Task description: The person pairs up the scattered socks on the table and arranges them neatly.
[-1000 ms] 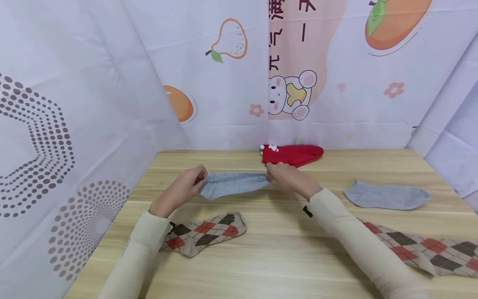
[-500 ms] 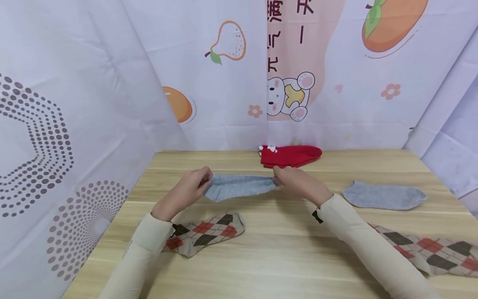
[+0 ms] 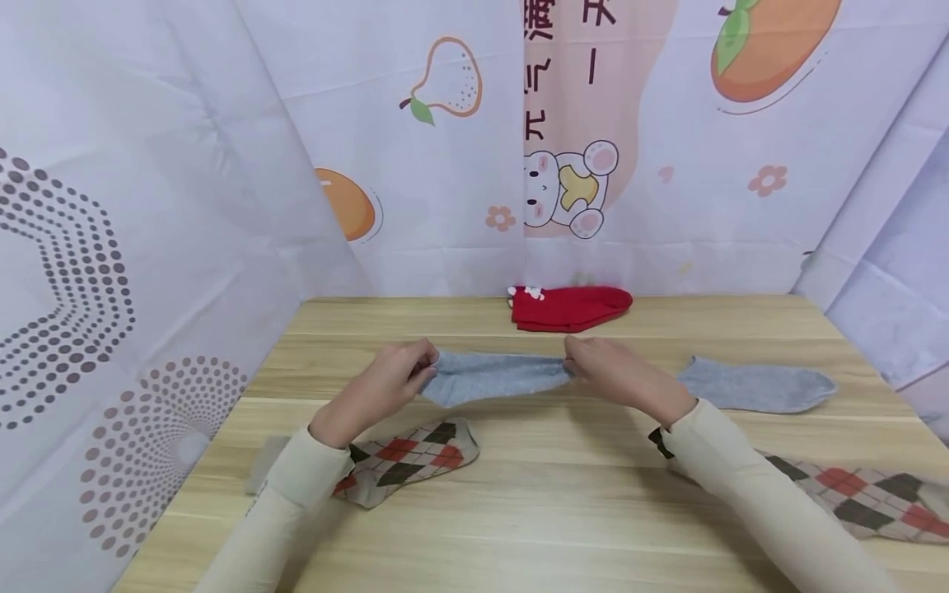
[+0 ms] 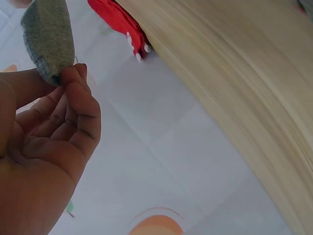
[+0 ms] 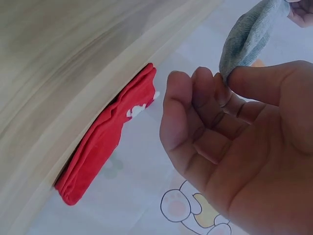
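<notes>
Stretched between both hands, a blue-grey sock (image 3: 498, 379) hangs just above the table in the head view. My left hand (image 3: 393, 380) pinches its left end between thumb and fingers; the left wrist view shows the same pinch on the sock (image 4: 49, 39). At the other end my right hand (image 3: 619, 375) holds the sock by thumb and fingertip, seen close in the right wrist view. A matching blue-grey sock (image 3: 764, 387) lies flat to the right, partly behind the right hand. Beyond the hands lies a red sock (image 3: 567, 308) with white trim.
One argyle sock (image 3: 415, 457) lies below the left hand, partly covered by the left sleeve. Another argyle sock (image 3: 867, 498) lies at the right, partly under the right forearm. Patterned white curtains (image 3: 445, 189) close off the back and sides of the wooden table (image 3: 563, 527).
Both hands have shifted right and slightly nearer with the stretched blue-grey sock, moving away from the red sock. The socks on the table lie as before; the head view has turned a little.
</notes>
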Tool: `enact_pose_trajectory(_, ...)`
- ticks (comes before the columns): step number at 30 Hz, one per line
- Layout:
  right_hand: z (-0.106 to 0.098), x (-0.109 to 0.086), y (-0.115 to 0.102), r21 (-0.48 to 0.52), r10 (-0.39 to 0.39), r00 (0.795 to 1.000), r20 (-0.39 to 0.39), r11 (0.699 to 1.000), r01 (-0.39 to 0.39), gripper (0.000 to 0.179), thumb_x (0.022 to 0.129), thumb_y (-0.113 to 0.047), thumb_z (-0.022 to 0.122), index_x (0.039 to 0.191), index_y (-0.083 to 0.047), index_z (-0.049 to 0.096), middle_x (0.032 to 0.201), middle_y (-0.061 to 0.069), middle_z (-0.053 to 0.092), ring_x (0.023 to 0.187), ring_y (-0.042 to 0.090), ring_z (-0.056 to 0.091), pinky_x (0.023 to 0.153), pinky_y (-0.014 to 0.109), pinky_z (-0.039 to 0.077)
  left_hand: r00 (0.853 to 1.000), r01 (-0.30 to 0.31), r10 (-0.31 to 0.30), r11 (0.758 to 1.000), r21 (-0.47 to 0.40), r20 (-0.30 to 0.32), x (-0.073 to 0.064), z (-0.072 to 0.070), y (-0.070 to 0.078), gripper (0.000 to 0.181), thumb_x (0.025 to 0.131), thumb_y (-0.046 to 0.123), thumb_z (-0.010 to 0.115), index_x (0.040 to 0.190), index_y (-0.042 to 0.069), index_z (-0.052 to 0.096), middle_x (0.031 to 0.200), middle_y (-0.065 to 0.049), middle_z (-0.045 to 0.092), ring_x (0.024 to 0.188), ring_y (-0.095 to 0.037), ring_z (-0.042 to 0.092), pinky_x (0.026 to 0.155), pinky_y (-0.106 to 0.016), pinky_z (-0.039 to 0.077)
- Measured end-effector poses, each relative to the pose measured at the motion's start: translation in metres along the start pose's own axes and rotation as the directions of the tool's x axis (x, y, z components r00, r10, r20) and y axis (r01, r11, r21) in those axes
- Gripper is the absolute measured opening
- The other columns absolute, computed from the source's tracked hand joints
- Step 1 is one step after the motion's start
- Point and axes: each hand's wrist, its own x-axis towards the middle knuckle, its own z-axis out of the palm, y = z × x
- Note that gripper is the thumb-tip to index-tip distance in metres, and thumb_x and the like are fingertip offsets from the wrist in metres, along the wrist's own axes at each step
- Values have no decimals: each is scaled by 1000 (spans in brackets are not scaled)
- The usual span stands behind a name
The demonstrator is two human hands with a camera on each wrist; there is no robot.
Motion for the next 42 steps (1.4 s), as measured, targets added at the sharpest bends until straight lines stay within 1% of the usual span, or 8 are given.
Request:
enact_pose_trajectory(7, -2, -17, 5, 6, -15, 1000, -23, 1000, 15, 18, 99, -11, 60, 87, -11, 46, 66, -4, 45, 58, 12, 44, 57, 29, 39, 997, -68, 67, 998, -5, -36, 3, 8, 9, 5, 93, 0, 67, 96, 3, 64, 82, 0, 61, 68, -8, 51, 60, -23, 49)
enact_pose_trajectory(11, -4, -28, 7, 19, -4, 1000, -6, 1000, 4, 18, 100, -9, 58, 86, -11, 46, 64, -3, 44, 55, 11, 40, 55, 28, 37, 995, -96, 96, 995, -3, -35, 4, 12, 15, 5, 93, 0, 67, 96, 4, 65, 85, 1, 61, 70, -8, 52, 62, -22, 50)
enact_pose_trajectory(15, -6, -37, 9, 8, 8, 1000, 5, 1000, -8, 17, 101, -9, 56, 87, -11, 47, 64, -3, 43, 54, 10, 38, 53, 26, 35, 993, -114, 114, 993, -1, -19, 5, 16, 24, 4, 94, 1, 67, 95, 4, 65, 84, 2, 60, 70, -9, 52, 63, -21, 50)
enact_pose_trajectory(21, -5, -55, 14, -22, 4, 1000, 3, 1000, -4, 19, 100, -9, 58, 84, -13, 47, 62, -6, 42, 54, 8, 36, 54, 26, 35, 989, -144, 144, 989, 42, 18, 5, 25, 38, 7, 92, 2, 69, 93, 6, 64, 82, 3, 59, 70, -8, 51, 64, -20, 49)
enact_pose_trajectory(27, -4, -75, 19, -16, 25, 998, 50, 1000, -25, 20, 97, -11, 64, 81, -15, 52, 63, -8, 44, 55, 5, 37, 53, 24, 36, 984, -151, 151, 988, -6, 96, 7, 34, 57, 7, 94, 4, 67, 92, 9, 63, 78, 7, 54, 67, -7, 49, 61, -19, 47)
enact_pose_trajectory(31, -5, -83, 24, 6, 38, 997, 66, 999, -38, 22, 96, -10, 66, 78, -16, 53, 64, -9, 44, 57, 6, 38, 54, 24, 36, 975, -179, 179, 984, -15, 131, 13, 42, 65, 6, 94, 4, 67, 91, 8, 64, 76, 8, 53, 64, -6, 48, 60, -17, 46)
enact_pose_trajectory(38, -10, -86, 29, 28, 47, 995, 91, 998, -50, 18, 94, -7, 67, 79, -14, 59, 68, -10, 51, 60, 5, 44, 55, 23, 40, 966, -222, 220, 975, -1, 134, 22, 51, 72, 6, 90, 2, 71, 91, 5, 66, 77, 5, 58, 65, -6, 49, 61, -15, 46)
enact_pose_trajectory(42, -12, -86, 31, 3, 57, 993, 107, 998, -58, 19, 92, -5, 69, 78, -14, 60, 68, -8, 52, 60, 6, 45, 55, 24, 41, 963, -242, 241, 970, -6, 121, 23, 56, 73, 10, 90, 0, 69, 85, 6, 63, 71, 5, 53, 63, -7, 46, 60, -15, 44)
